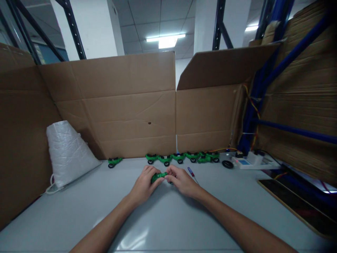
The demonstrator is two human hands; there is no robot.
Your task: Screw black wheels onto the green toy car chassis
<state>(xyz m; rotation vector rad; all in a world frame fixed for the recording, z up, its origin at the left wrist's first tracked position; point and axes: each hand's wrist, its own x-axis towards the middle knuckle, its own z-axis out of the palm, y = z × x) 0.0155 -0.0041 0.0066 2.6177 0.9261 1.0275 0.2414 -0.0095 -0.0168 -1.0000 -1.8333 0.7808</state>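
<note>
A small green toy vehicle (156, 177) is held between my two hands, low over the middle of the table. My left hand (144, 185) wraps around its left part, thumb in front. At its right end, the fingers of my right hand (182, 180) are pinched together. A dark bit, perhaps a wheel, shows under the right fingers; the rest there is hidden. Just behind my hands stands a row of several similar green toy vehicles (179, 159) with black wheels. A screwdriver (191, 172) lies right of my right hand.
Another green toy vehicle (114, 162) stands alone at the back left, near a white woven sack (68, 154). A black ring-shaped coil (227, 164) and a power strip (256, 162) lie back right. Cardboard walls (126, 116) enclose the grey table (168, 225); a dark panel (295, 202) lies right.
</note>
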